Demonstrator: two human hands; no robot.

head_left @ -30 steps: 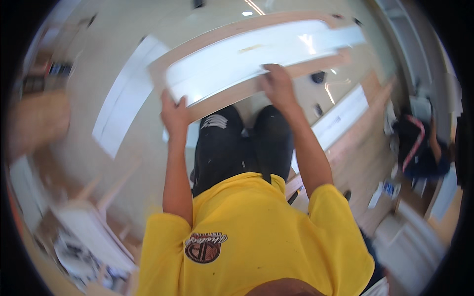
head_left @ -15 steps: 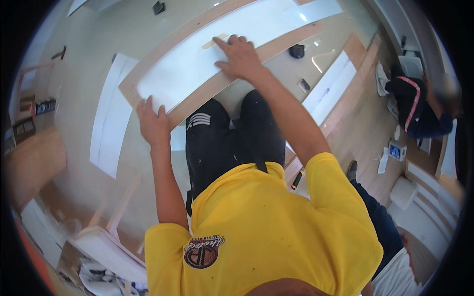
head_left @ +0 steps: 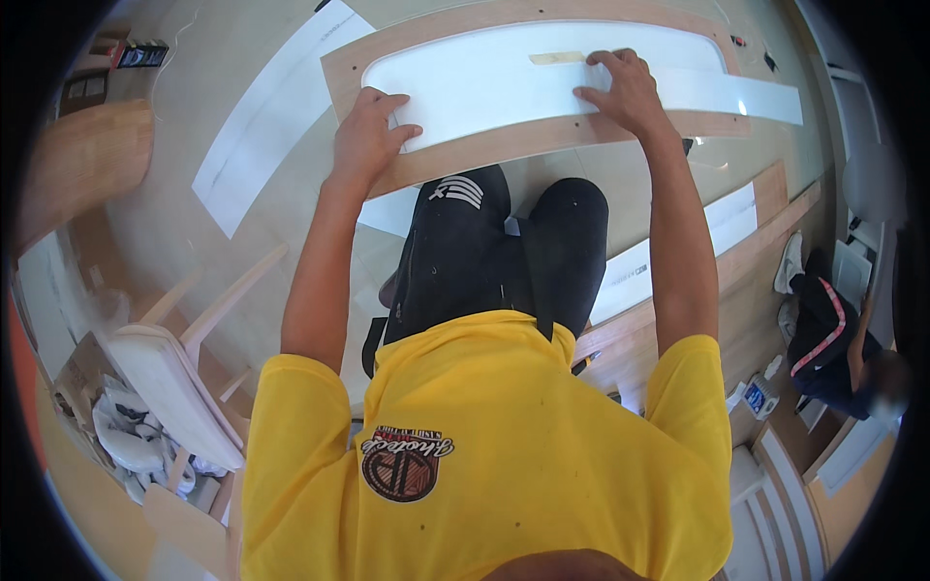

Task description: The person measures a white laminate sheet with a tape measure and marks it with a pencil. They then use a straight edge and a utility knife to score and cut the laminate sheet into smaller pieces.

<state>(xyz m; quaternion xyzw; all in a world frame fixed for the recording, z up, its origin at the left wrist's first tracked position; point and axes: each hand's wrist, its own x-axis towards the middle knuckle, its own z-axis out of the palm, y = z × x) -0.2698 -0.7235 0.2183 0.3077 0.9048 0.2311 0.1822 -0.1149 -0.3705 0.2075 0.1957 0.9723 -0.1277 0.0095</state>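
Note:
A light wooden board (head_left: 475,155) lies across the top of the view beyond my knees, with a long white panel (head_left: 484,97) with a rounded corner on its middle. A short strip of beige tape (head_left: 556,59) sits on the panel. My left hand (head_left: 366,143) rests at the panel's left end, thumb and index finger apart, the other fingers partly hidden. My right hand (head_left: 625,89) touches the panel just right of the tape, its thumb apart from the bent fingers. Neither hand visibly holds anything. A white strip (head_left: 751,98) sticks out past the board's right end.
White sheets lie on the floor at left (head_left: 276,111) and beside wooden planks at right (head_left: 678,254). A white-cushioned chair (head_left: 174,387) lies at lower left. A yellow-and-black tool (head_left: 584,363) lies near my right side. Another person (head_left: 828,329) crouches at far right.
My right index finger has come off the tape, and that hand now sits to its right. My left hand stays at the panel's left end. The whole view has turned, so the board looks more level.

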